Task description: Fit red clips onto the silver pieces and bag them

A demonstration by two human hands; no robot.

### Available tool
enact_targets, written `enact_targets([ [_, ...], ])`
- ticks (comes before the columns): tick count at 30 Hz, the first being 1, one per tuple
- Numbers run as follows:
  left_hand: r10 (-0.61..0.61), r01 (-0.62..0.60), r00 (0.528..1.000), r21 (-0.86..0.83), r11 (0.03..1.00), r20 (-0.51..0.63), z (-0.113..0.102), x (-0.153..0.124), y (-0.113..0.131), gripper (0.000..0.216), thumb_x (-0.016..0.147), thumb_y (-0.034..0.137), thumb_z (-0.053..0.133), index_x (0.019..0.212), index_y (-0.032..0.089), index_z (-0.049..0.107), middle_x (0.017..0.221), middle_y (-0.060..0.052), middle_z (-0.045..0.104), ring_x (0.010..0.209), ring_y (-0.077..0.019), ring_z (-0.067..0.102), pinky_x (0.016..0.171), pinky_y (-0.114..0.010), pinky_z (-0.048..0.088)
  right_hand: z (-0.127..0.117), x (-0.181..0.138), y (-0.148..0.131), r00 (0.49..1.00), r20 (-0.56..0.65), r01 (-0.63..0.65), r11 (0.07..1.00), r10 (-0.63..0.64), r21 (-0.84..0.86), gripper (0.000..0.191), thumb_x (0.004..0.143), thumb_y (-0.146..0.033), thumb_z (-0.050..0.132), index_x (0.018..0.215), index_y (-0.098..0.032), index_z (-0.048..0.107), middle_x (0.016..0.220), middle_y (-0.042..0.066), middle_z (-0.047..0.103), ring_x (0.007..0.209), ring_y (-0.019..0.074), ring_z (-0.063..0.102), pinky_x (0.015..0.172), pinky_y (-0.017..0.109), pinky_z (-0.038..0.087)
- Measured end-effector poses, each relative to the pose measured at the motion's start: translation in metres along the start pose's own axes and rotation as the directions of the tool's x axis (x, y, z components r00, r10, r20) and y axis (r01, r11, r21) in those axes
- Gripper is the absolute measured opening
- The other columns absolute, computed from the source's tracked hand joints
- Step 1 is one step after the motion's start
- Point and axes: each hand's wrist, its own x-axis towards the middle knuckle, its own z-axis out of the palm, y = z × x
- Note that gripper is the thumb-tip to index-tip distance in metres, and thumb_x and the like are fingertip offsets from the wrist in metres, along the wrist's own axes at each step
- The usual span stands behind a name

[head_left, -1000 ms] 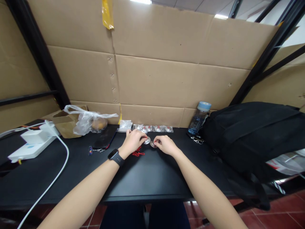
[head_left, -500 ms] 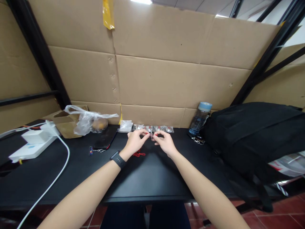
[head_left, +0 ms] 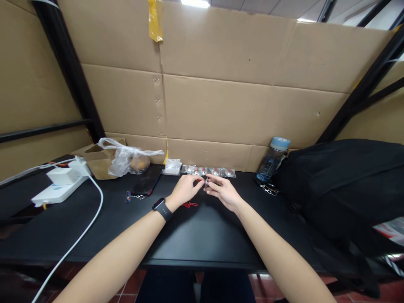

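Both my hands meet just above the black table (head_left: pixel 195 235), near its far edge. My left hand (head_left: pixel 186 188), with a black watch on the wrist, pinches a small silver round piece (head_left: pixel 206 183) at its fingertips. My right hand (head_left: pixel 223 191) touches the same piece from the other side, its fingers partly spread. A red cord (head_left: pixel 190 205) lies on the table under my left hand. A row of several clear packets with silver and red pieces (head_left: pixel 210 171) lies just beyond my hands against the cardboard wall.
A black phone (head_left: pixel 147 183) with a keychain, a clear plastic bag (head_left: pixel 129 158), a cardboard box (head_left: pixel 94 160), a white power strip (head_left: pixel 58 187) and a white cable (head_left: pixel 91 214) lie on the left. A water bottle (head_left: pixel 272 158), keys (head_left: pixel 268 189) and a black backpack (head_left: pixel 344 181) are on the right.
My hands lifted two silver pieces off the table and brought them together between the fingertips. My view shifted slightly left.
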Motion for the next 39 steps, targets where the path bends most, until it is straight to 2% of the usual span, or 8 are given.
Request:
enact_targets([
  [4, 0.061, -0.064, 0.998, 0.154, 0.986, 0.024, -0.002, -0.001, 0.001, 0.025, 0.098, 0.029, 0.052, 0.1, 0.021, 0.075, 0.101, -0.006, 0.076, 0.097, -0.0228, 0.068, 0.091, -0.033, 0.047, 0.0, 0.001, 0.001, 1.0, -0.008, 0.009, 1.0, -0.009, 0.017, 0.054, 0.071, -0.029, 0.086, 0.122, -0.023, 0.071, 0.102, 0.004, 0.066, 0.087, 0.0176, 0.071, 0.09, 0.038, 0.057],
  [12, 0.145, -0.162, 0.984, 0.198, 0.967, 0.1, -0.009, 0.005, -0.011, 0.024, 0.096, 0.027, 0.052, 0.108, 0.024, 0.074, 0.106, -0.005, 0.075, 0.103, -0.0226, 0.063, 0.095, -0.035, 0.044, 0.0, 0.002, 0.003, 0.996, -0.073, 0.038, 0.994, -0.046, -0.1, 0.064, 0.063, -0.029, 0.09, 0.123, -0.022, 0.07, 0.102, 0.005, 0.065, 0.075, 0.0153, 0.07, 0.071, 0.029, 0.055],
  [15, 0.008, 0.008, 0.999, 0.381, 0.925, -0.041, -0.025, 0.008, -0.04, 0.029, 0.096, 0.022, 0.048, 0.113, 0.025, 0.071, 0.115, -0.007, 0.072, 0.112, -0.0255, 0.059, 0.097, -0.041, 0.04, -0.001, 0.002, -0.003, 0.994, -0.099, 0.04, 0.994, -0.05, -0.099, 0.061, 0.063, -0.028, 0.089, 0.121, -0.022, 0.07, 0.103, 0.005, 0.064, 0.074, 0.015, 0.07, 0.068, 0.028, 0.055],
  [18, -0.156, 0.243, 0.967, 0.537, 0.808, -0.204, -0.042, 0.004, -0.076, 0.033, 0.096, 0.022, 0.045, 0.119, 0.024, 0.069, 0.128, -0.01, 0.066, 0.119, -0.0304, 0.053, 0.095, -0.046, 0.038, -0.002, 0.0, -0.007, 0.991, -0.119, 0.049, 0.991, -0.063, -0.121, 0.061, 0.063, -0.028, 0.089, 0.12, -0.022, 0.07, 0.103, 0.005, 0.063, 0.073, 0.0146, 0.069, 0.067, 0.028, 0.054],
  [24, -0.359, 0.403, 0.914, 0.536, 0.742, -0.191, -0.049, -0.006, -0.12, 0.026, 0.087, 0.021, 0.054, 0.104, 0.026, 0.074, 0.12, -0.008, 0.069, 0.117, -0.0296, 0.053, 0.092, -0.045, 0.036, -0.009, 0.003, -0.004, 0.986, -0.15, 0.052, 0.985, -0.076, -0.162, 0.06, 0.064, -0.031, 0.088, 0.12, -0.022, 0.07, 0.102, 0.004, 0.061, 0.07, 0.0142, 0.069, 0.064, 0.028, 0.052],
  [28, -0.357, 0.403, 0.914, 0.508, 0.761, -0.19, -0.049, -0.005, -0.116, 0.02, 0.085, 0.022, 0.054, 0.091, 0.025, 0.073, 0.109, -0.007, 0.072, 0.112, -0.0291, 0.055, 0.091, -0.045, 0.034, -0.014, 0.007, -0.004, 0.983, -0.147, 0.083, 0.979, -0.11, -0.184, 0.06, 0.063, -0.032, 0.087, 0.12, -0.022, 0.07, 0.105, 0.005, 0.061, 0.071, 0.0153, 0.07, 0.064, 0.029, 0.053],
  [35, -0.255, 0.399, 0.908, 0.508, 0.763, -0.331, -0.061, -0.001, -0.086, 0.016, 0.088, 0.024, 0.051, 0.089, 0.022, 0.067, 0.1, -0.008, 0.073, 0.107, -0.0297, 0.057, 0.09, -0.044, 0.034, -0.024, 0.012, -0.009, 0.97, -0.182, 0.123, 0.97, -0.162, -0.208, 0.058, 0.062, -0.032, 0.087, 0.118, -0.023, 0.07, 0.107, 0.006, 0.064, 0.072, 0.0159, 0.069, 0.063, 0.029, 0.054],
  [39, -0.126, 0.237, 0.956, 0.441, 0.866, -0.265, -0.055, 0.002, -0.055, 0.014, 0.089, 0.025, 0.052, 0.089, 0.022, 0.066, 0.098, -0.007, 0.072, 0.104, -0.0269, 0.06, 0.09, -0.04, 0.035, -0.036, 0.013, -0.016, 0.949, -0.245, 0.141, 0.962, -0.199, -0.234, 0.06, 0.064, -0.034, 0.086, 0.12, -0.022, 0.069, 0.105, 0.006, 0.065, 0.075, 0.0165, 0.07, 0.067, 0.03, 0.055],
])
